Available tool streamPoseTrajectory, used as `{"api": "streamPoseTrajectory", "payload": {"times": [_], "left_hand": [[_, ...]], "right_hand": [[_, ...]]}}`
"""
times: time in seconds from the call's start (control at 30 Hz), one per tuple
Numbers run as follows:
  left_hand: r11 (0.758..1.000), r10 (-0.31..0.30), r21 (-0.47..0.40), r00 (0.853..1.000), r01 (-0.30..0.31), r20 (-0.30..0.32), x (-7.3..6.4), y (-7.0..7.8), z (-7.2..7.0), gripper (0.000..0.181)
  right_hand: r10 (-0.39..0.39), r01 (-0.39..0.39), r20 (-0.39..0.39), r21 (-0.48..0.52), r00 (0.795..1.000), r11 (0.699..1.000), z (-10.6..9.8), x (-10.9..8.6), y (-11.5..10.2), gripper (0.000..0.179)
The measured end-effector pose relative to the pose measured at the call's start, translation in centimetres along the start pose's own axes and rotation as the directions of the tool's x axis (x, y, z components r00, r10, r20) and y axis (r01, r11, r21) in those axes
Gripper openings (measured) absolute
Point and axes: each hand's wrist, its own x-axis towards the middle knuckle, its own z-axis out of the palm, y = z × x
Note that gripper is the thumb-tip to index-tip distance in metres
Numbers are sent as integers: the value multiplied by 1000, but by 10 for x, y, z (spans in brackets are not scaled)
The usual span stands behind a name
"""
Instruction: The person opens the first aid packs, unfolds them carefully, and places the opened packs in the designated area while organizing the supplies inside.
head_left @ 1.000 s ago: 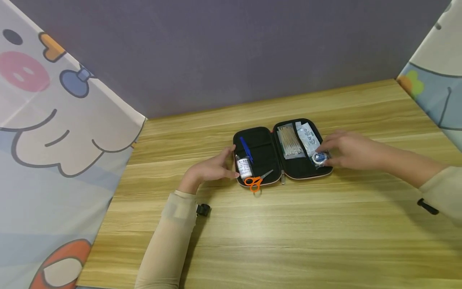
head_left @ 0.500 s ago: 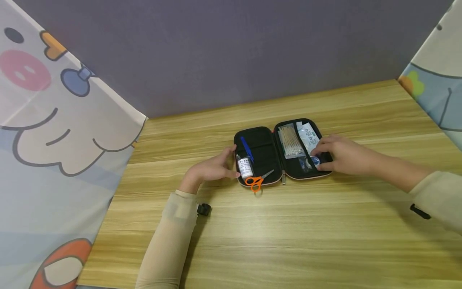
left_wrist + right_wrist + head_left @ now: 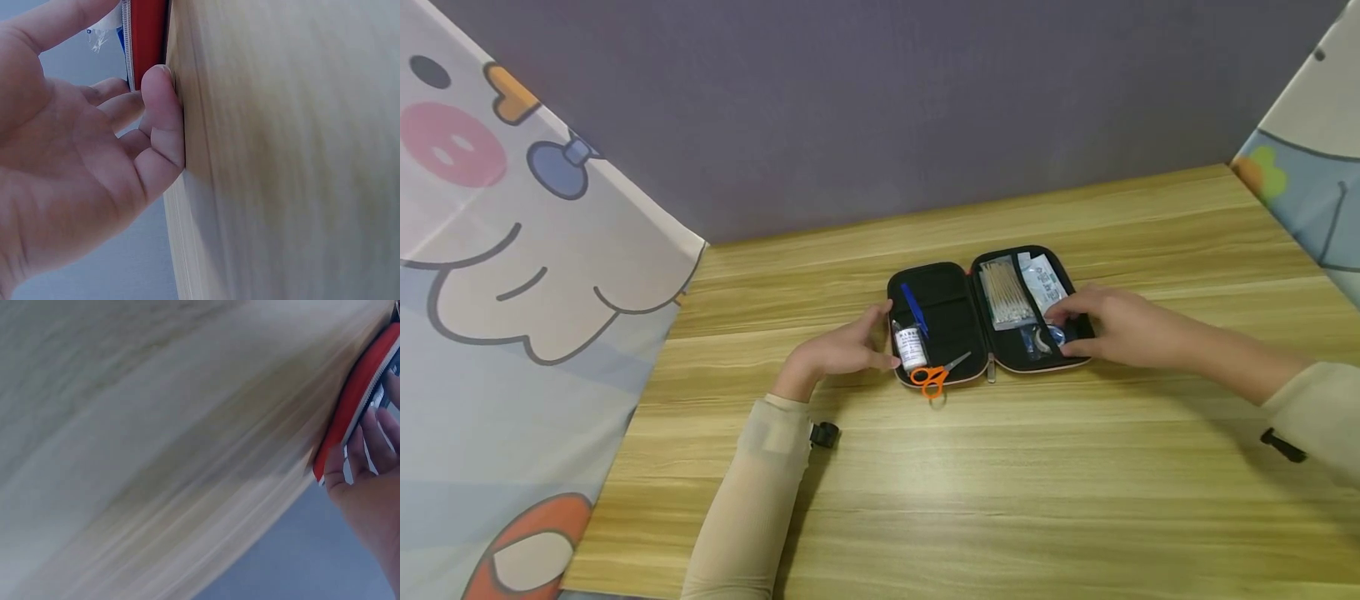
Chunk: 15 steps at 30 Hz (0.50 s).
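An unzipped black first-aid case (image 3: pixel 951 317) lies spread on the wooden table, with a red outer shell in both wrist views. My left hand (image 3: pixel 842 346) holds its left edge, thumb at the front corner and fingers farther back. In the right half, my right hand (image 3: pixel 1123 329) has thumb and fingertips around a blue-and-white roll in clear wrap (image 3: pixel 1057 335), partly under the elastic strap (image 3: pixel 1030 298). Cotton swabs (image 3: pixel 1006 292) and white packets (image 3: pixel 1043 282) lie beside it. The left half holds a blue tweezer-like tool (image 3: pixel 913 307), a white wrapped bandage roll (image 3: pixel 911 347) and orange-handled scissors (image 3: pixel 934 377).
The scissors' handles stick out over the front rim of the case, near a zipper pull (image 3: pixel 991 370). Behind the wooden table (image 3: pixel 1000 500) rises a grey panel (image 3: pixel 887 117). Cartoon-printed cloth (image 3: pixel 542 275) flanks the left side, and more hangs at the right.
My right hand has moved slightly left, bringing the wrapped roll from the right half's front right area to partly beneath the strap. The left hand keeps its place on the case.
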Motion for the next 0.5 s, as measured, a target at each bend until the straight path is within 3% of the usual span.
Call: {"api": "streamPoseTrajectory", "payload": {"times": [0.13,0.27,0.4,0.5], "left_hand": [[1000,-1,4,1000,1,0,0,1,-1,111],[1000,-3,2,1000,3,1,0,2,-1,111],[1000,6,4,1000,-6,0,-1,1,0,111],[1000,14,11,1000,-14,-4,-1,1,1,111]], "right_hand": [[-2,2,-12,9,1000,1000,-8,-5,4,38],[-31,29,-78,-23,996,999,-10,-6,12,28],[-138,123,-156,-99,978,987,-5,-6,19,21],[-185,164,-174,-128,967,978,1,-7,20,21]]}}
